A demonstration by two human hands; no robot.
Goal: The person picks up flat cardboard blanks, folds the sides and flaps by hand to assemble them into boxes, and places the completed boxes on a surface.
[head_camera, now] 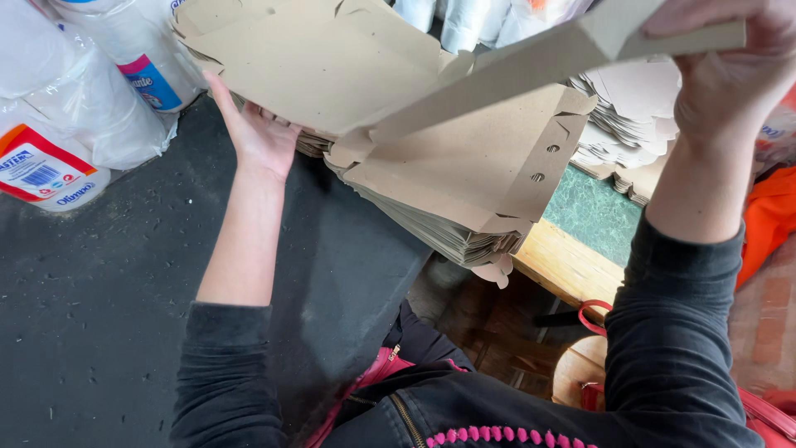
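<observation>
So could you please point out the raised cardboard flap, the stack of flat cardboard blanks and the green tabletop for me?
Raised cardboard flap (pixel 531 66), head view, middle of its long grey face.
Stack of flat cardboard blanks (pixel 452 236), head view, layered front edge.
Green tabletop (pixel 593 216), head view, bare marbled patch beside the stack.

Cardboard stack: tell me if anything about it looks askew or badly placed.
The stack of flat cardboard blanks juts past the dark table's edge, its corner hanging unsupported over the gap beside the green-topped counter.
</observation>
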